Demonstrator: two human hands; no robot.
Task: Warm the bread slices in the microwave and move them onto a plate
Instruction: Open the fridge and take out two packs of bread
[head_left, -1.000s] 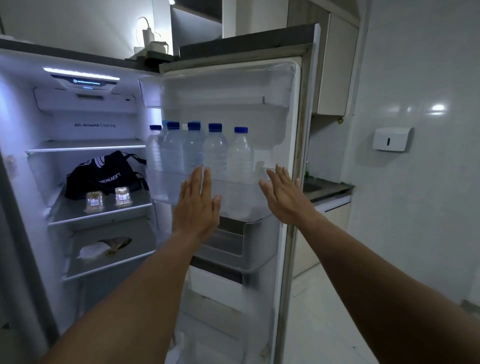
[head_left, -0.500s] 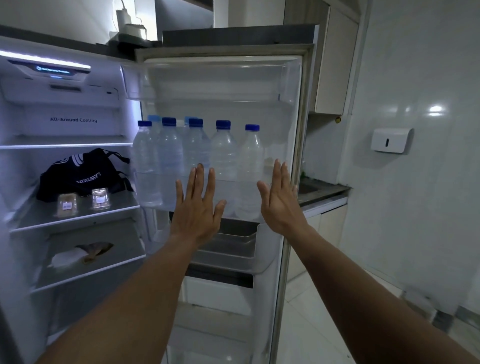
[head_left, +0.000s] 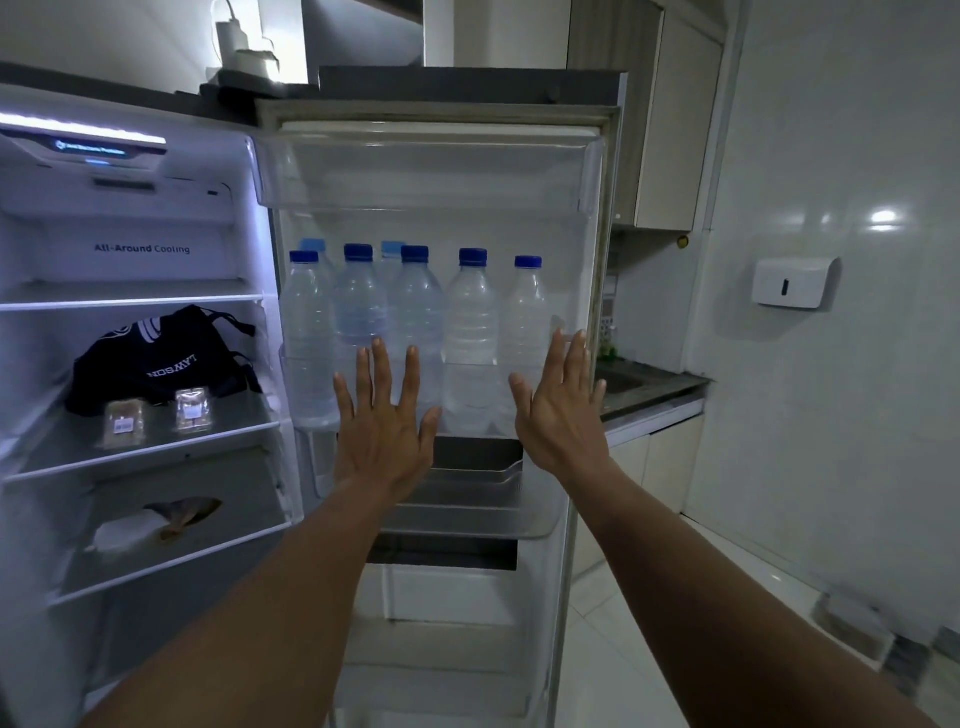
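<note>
Both hands are raised flat before the row of clear plastic water bottles with blue caps (head_left: 470, 332) in the open white refrigerator door (head_left: 441, 171). The left hand (head_left: 384, 441) is at the middle bottles and the right hand (head_left: 561, 415) at the row's right end. Fingers are straight and spread, grasping nothing, so this looks like a pause before reaching in. Left of the bottles, in front of a dark drawstring bag (head_left: 161, 358), lie two small clear-wrapped packets (head_left: 124, 421) — probably the bread slices, untouched.
</note>
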